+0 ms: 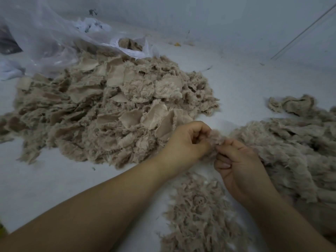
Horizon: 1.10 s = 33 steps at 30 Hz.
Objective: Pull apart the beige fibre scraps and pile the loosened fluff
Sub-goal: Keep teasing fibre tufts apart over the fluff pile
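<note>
A big heap of beige fibre scraps (112, 113) with flat woven backings lies at centre left on the white surface. My left hand (185, 142) and my right hand (238, 166) meet just right of it, both pinching one small beige scrap (217, 138) between curled fingers. Directly below the hands spreads a low pile of loosened fluff (198, 211). To the right lies another mass of beige fleecy pieces (294, 151), touching my right hand's far side.
A clear plastic bag (54, 39) lies at the back left, its mouth holding some beige scraps (130, 43). White crumpled material (92, 25) sits behind it. A wall rises at the back, with a thin diagonal rod (305, 30) at the right.
</note>
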Each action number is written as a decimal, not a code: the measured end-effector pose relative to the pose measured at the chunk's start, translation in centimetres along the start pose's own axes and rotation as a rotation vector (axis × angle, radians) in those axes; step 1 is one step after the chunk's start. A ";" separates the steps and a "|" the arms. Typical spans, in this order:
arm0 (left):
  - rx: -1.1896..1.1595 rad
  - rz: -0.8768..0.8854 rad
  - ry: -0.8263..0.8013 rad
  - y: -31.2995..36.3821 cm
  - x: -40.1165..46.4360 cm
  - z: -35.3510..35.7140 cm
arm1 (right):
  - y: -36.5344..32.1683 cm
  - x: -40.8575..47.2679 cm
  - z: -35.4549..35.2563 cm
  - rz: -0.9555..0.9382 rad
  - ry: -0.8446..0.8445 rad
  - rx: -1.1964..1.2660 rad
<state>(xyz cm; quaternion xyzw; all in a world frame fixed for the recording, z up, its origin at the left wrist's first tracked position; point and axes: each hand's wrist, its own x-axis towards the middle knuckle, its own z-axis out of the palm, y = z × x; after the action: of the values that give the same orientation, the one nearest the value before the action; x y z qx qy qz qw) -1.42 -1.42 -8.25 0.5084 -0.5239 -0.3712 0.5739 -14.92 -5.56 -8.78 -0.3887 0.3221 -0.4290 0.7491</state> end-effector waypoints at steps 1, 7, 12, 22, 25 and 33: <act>0.031 0.034 0.022 -0.1 0.0 0.1 | 0.1 0.1 -0.1 0.000 0.000 0.001; 0.574 0.457 0.102 -0.3 -0.2 0.2 | 0.2 0.4 -0.5 -0.010 0.053 0.072; 0.683 0.562 0.133 -0.5 -0.2 0.0 | 0.2 0.1 -0.3 -0.027 -0.007 -0.039; 0.157 0.133 0.139 -0.1 -0.3 0.4 | 0.2 -0.3 -0.2 -0.057 -0.028 -0.131; 0.066 0.049 0.118 -0.3 -0.2 0.5 | 0.3 -0.4 -0.1 -0.071 -0.027 -0.170; 0.077 0.092 0.057 -0.5 -0.4 0.5 | 0.0 -0.1 0.0 -0.031 -0.014 -0.079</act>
<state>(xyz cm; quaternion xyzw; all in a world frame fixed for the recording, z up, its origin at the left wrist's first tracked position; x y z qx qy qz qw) -1.90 -1.26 -8.88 0.5158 -0.5439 -0.3095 0.5851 -14.95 -5.43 -8.78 -0.4259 0.3272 -0.4248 0.7288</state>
